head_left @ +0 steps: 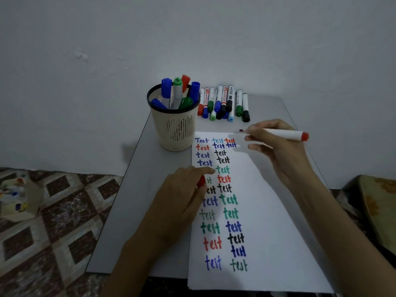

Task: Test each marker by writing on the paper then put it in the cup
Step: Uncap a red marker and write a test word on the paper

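My right hand (276,144) grips an uncapped white marker with a red end (285,134); its tip hovers just above the paper's top right. The paper (270,211) lies on the table, covered with several coloured "test" words. My left hand (182,194) rests on the paper's left edge and holds a red cap (201,181) under its fingers. A beige mesh cup (174,125) with a dark rim stands left of the paper's top and holds several capped markers. A row of several capped markers (224,103) lies behind the paper by the wall.
The small grey table (137,200) stands against a white wall. A patterned tiled floor lies to the left, with a cardboard box (17,196) holding coloured items. A yellowish patterned object (379,209) sits at the right edge.
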`<action>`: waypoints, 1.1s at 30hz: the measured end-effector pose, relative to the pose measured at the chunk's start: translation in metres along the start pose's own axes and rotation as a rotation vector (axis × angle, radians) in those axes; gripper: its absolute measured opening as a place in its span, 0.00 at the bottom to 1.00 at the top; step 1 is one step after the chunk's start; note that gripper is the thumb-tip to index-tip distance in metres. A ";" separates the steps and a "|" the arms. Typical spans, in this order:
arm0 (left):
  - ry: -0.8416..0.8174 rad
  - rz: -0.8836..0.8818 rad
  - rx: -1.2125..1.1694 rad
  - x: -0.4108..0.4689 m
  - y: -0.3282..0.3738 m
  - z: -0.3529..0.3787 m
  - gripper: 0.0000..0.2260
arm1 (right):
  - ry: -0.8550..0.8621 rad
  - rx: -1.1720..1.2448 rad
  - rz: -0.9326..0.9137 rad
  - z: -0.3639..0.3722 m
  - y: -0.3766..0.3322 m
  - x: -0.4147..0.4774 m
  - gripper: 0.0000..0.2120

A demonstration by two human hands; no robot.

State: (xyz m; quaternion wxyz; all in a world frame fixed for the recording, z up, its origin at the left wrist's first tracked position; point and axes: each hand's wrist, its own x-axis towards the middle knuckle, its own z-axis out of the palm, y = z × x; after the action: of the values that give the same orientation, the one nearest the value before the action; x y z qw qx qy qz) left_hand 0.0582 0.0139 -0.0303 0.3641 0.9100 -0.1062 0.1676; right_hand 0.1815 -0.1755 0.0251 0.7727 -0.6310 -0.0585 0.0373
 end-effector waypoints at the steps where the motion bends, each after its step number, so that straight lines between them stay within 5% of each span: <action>1: -0.021 -0.003 0.006 0.000 -0.002 0.002 0.15 | -0.009 -0.057 -0.019 0.001 0.002 0.007 0.07; 7: -0.055 0.013 0.074 0.004 -0.008 0.005 0.18 | -0.006 -0.232 -0.073 0.020 0.017 0.039 0.15; 33: -0.049 0.014 0.068 0.004 -0.010 0.005 0.22 | 0.019 -0.334 -0.195 0.024 0.048 0.052 0.16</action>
State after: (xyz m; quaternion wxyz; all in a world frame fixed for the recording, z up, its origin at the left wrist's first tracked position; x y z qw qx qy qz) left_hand 0.0657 0.0173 -0.0379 0.3289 0.9250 -0.1159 0.1512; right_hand 0.2307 -0.1356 -0.0146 0.6575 -0.7423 -0.1173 -0.0538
